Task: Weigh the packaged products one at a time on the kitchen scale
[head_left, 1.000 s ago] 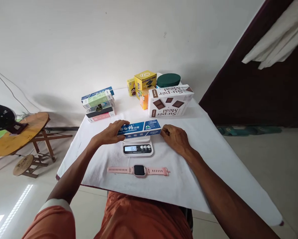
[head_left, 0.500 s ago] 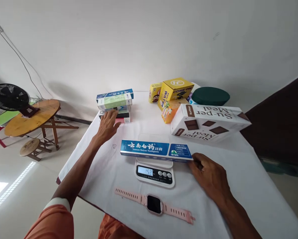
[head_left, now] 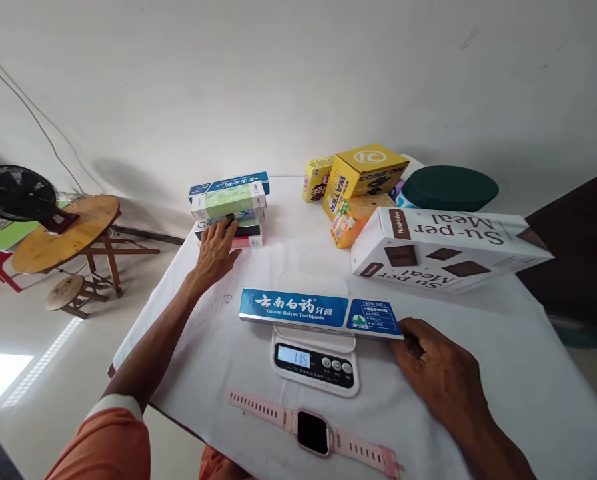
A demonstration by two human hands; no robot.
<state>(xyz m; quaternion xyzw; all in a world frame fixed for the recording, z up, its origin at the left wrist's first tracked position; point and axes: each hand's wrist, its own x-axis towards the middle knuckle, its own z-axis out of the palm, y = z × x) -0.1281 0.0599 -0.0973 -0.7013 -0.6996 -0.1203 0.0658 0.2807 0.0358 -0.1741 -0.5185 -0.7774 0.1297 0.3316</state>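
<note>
A long blue toothpaste box lies across the white kitchen scale, whose display reads about 115. My right hand pinches the right end of this box, fingers curled in; its fingertips are partly hidden. To the left, my left hand rests with spread fingers on the front of a stack of boxes. Its fingertips touch a black-and-white box low in that stack. Above it sit a green-and-white box and, behind, another blue toothpaste box.
A pink-strapped smartwatch lies before the scale. At right stand a white Su-per Meal box, an orange pack, yellow boxes and a dark green lid. A fan stands on a wooden table at left.
The view has shifted slightly. My left hand has settled against the stack. The scale's reading has dropped from about 153 to about 115, with my right hand still at the box's end.
</note>
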